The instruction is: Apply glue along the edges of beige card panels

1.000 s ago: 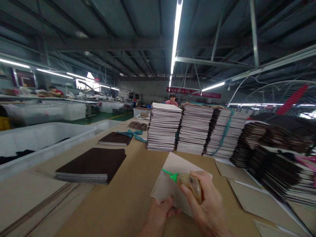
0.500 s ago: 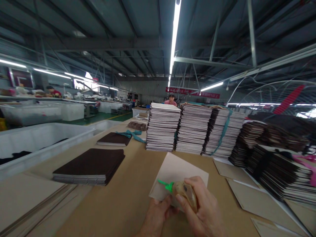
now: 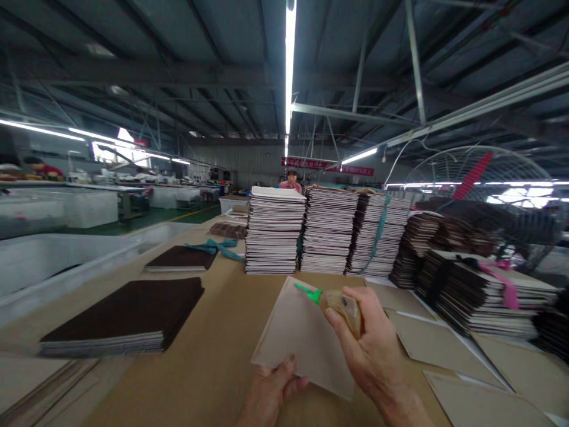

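Note:
A glue bottle with a green nozzle is gripped in my right hand, tilted so its tip points left over the far corner of a pale board. Whether the tip touches the board I cannot tell. My left hand pinches the board's near left edge, thumb on top and fingers underneath. Left of the board, a stack of dark brown sheets lies on the brown-covered table.
Tall stacks of white-and-dark panels stand behind the board. Several flat boards lie to the right, beside bundled stacks. White bins line the left. A teal strip rests on a small dark stack. A person is farther back.
My right hand has moved the glue bottle from the board's near left side toward its far corner. My left hand still holds the near edge. The view has turned slightly right.

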Demonstrator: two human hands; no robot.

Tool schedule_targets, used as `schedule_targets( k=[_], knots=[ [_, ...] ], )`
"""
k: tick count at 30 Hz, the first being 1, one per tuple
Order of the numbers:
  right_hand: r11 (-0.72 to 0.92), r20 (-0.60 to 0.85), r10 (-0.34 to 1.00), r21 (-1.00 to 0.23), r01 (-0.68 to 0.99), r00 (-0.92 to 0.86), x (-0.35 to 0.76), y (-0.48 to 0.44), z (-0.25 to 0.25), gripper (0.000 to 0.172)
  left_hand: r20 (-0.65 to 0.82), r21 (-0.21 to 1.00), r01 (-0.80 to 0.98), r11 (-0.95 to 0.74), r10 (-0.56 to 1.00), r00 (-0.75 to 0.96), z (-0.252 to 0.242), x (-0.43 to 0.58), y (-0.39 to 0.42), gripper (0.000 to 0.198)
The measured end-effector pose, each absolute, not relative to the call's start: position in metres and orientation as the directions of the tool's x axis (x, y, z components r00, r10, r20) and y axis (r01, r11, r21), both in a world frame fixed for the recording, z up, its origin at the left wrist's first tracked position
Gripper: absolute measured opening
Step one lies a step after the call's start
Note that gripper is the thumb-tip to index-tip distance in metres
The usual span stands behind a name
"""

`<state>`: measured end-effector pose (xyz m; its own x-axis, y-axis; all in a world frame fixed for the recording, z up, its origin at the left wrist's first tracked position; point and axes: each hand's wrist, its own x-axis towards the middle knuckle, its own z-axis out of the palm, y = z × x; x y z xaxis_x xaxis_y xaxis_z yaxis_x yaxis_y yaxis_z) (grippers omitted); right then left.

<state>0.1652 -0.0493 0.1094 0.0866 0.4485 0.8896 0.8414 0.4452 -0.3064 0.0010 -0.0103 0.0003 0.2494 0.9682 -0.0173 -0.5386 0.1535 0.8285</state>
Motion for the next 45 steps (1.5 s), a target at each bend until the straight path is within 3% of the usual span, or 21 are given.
schedule_targets(
  k=[6,13,22,30,37,45],
  knots=[
    [0.385,0.885,0.452,-0.310,0.869,0.116,0.170,-0.058,0.105,0.024,-0.034,0.845,-0.511,0.156,0.970,0.241,-0.005,0.000,-0.007,0.076],
    [0.459,0.902,0.428,-0.278,0.844,0.064,0.164,-0.061,0.110,0.025,-0.022,0.887,-0.439,0.142,0.963,0.268,0.003,0.000,-0.012,0.071],
    [0.291,0.861,0.477,-0.346,0.892,0.178,0.191,-0.073,0.087,0.024,-0.085,0.865,-0.459,0.204,0.960,0.265,-0.011,-0.001,0.002,0.074],
    [0.303,0.859,0.470,-0.373,0.877,0.203,0.193,-0.082,0.088,0.025,-0.060,0.906,-0.397,0.148,0.973,0.225,0.000,0.001,-0.011,0.045],
    [0.152,0.793,0.519,-0.452,0.879,0.318,0.216,-0.092,0.067,0.024,-0.086,0.899,-0.409,0.157,0.979,0.187,0.000,-0.002,-0.005,0.045],
    [0.138,0.779,0.522,-0.478,0.867,0.347,0.223,-0.102,0.058,0.026,-0.080,0.911,-0.388,0.142,0.982,0.173,0.003,0.002,-0.010,0.043]
  ],
)
